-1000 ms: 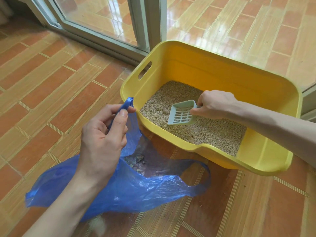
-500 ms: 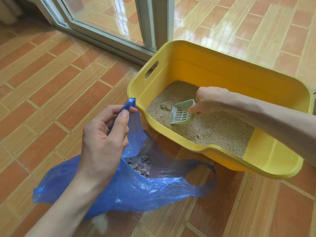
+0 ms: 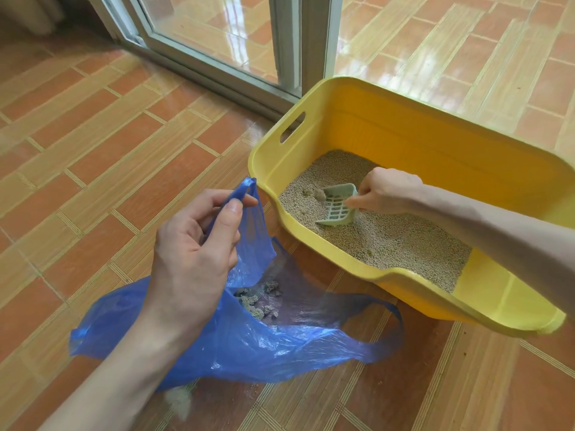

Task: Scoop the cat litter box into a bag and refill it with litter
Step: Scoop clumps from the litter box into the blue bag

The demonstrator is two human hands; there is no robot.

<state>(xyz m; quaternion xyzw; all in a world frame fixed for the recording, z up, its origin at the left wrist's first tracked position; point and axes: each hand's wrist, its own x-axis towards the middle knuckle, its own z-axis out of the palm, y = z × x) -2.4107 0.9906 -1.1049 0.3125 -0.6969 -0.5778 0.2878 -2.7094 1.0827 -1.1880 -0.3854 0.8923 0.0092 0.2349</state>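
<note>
Mid-scoop: your right hand (image 3: 385, 194) grips the scoop (image 3: 337, 206) at a clump (image 3: 318, 194); left hand (image 3: 199, 244) pinches the bag (image 3: 249, 343) handle. Next, lift it level across.

Bag (image 3: 249, 343) on the floor (image 3: 93, 150) left of the litter box (image 3: 404, 135) — scoop (image 3: 337, 209) in the litter (image 3: 389, 241) — door frame (image 3: 317, 42) behind

A single head-worn wide-angle camera looks forward and down, close over the floor (image 3: 93, 150). Both forearms enter from the bottom and right edges.
</note>
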